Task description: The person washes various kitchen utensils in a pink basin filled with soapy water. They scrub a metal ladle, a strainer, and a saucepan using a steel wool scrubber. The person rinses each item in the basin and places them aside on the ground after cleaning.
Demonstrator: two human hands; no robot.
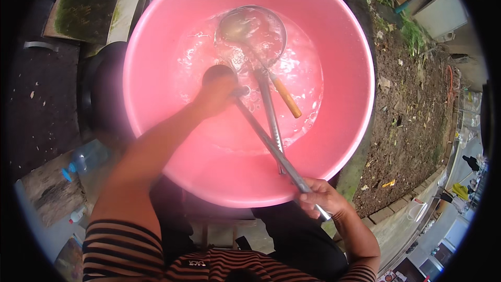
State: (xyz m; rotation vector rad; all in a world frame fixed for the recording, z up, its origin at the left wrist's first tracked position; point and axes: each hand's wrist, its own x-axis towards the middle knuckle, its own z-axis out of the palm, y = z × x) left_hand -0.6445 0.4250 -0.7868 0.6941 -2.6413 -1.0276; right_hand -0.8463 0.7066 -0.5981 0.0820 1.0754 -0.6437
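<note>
A long-handled metal ladle [260, 129] slants across a pink plastic tub [344, 86] that holds water. My right hand [323, 197] grips the end of its tubular handle at the tub's near right rim. Up at the ladle's head, my left hand [219, 92] is closed over the dark round bowl [219, 72]; motion blurs its fingers. Partly under water lies a large round ladle or skimmer [252, 11], its metal handle [269, 109] leaning toward the near side. A utensil with a wooden handle [287, 98] rests across it, its head submerged and indistinct.
Left of the tub are a dark round vessel [107, 86], a mossy board [86, 4] and a clear plastic bottle with a blue cap [88, 158]. Bare soil [407, 117] with a brick edging [381, 214] runs along the right. My knees are beneath the near rim.
</note>
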